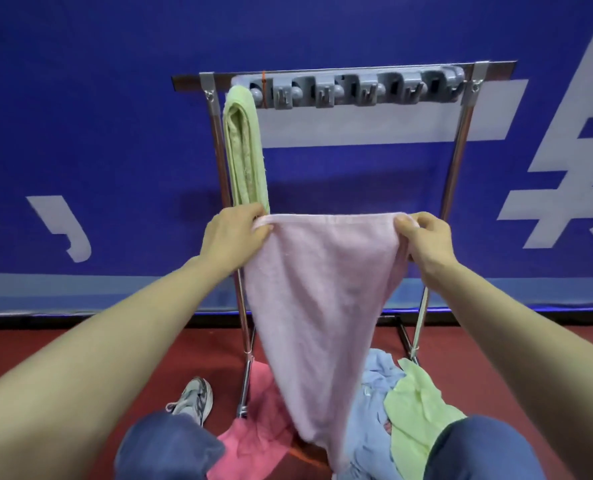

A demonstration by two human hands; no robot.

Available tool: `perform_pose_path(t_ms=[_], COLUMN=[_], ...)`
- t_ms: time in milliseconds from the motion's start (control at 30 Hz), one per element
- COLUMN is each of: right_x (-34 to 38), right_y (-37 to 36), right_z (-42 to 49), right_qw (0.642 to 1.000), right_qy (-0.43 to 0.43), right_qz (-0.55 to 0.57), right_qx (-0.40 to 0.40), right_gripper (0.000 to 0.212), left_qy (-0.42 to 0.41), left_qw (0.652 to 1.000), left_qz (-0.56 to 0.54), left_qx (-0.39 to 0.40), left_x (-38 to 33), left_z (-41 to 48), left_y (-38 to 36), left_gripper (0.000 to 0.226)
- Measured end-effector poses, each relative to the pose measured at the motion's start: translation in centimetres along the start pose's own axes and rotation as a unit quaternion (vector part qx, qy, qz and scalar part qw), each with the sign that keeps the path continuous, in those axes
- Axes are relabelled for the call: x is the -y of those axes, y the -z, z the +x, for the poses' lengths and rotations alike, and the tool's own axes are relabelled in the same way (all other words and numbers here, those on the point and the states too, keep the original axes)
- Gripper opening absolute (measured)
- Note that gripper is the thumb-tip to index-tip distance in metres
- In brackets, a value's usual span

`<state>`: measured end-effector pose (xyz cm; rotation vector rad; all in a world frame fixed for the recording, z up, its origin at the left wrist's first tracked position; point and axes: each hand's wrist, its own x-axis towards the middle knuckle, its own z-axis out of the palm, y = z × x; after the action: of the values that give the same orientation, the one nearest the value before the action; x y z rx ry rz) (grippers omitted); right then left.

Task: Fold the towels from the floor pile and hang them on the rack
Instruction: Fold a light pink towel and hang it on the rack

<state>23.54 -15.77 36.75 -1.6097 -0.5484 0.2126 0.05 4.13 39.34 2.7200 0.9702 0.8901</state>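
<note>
**Pale pink towel [323, 289], held spread in front of the rack [458, 150].** Your left hand [234, 233] pinches the upper left corner, its grip closed on the cloth. Your right hand [426, 237] pinches the upper right corner in the same way. The top edge runs taut between the two grips. The body sags and narrows to a tail that hangs over the floor pile [374, 410], where coral, blue and green cloths lie heaped at the rack's foot. One folded green towel [245, 150] hangs at the left end of the top bar, its lower end near your left hand.

Handling, as a judgement: the terry looks light, soft and limp, so it keeps shape only where you tension it. Take hold at the corners or along a hem, not mid-panel; it is unlikely to slip or be damaged. The fold looks unfinished. The grey hook strip [357, 91] to the right of the green towel offers hanging room.
</note>
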Motion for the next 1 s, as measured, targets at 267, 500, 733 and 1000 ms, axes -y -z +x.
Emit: perform_pose_path(t_ms=[267,500,733,1000], right_x=[-8.0,-16.0,-23.5,-25.4], right_y=[-0.4,-5.8,-10.4,-13.8], right_z=[-2.2,-2.9,-4.5,-7.0], right_qw=[0.94,0.95,0.928,0.897], right_qy=[-0.091,-0.177,-0.327,-0.328], right_qz=[-0.324,-0.245,-0.013,-0.033], right_qx=[0.052,0.077,0.18,0.294], right_gripper=[0.029,0.013,0.025,0.035], left_qy=[0.06,0.159,0.301,0.45], left_qw=[0.957,0.933,0.845,0.675], left_qz=[0.04,-0.151,-0.314,-0.421], left_qx=[0.28,0.285,0.312,0.405], left_x=[3.8,6.0,7.9,7.9], left_z=[-5.6,-9.0,-13.1,-13.6], left_y=[-7.3,-16.8,-26.0,-27.7], left_gripper=[0.02,0.057,0.047,0.014])
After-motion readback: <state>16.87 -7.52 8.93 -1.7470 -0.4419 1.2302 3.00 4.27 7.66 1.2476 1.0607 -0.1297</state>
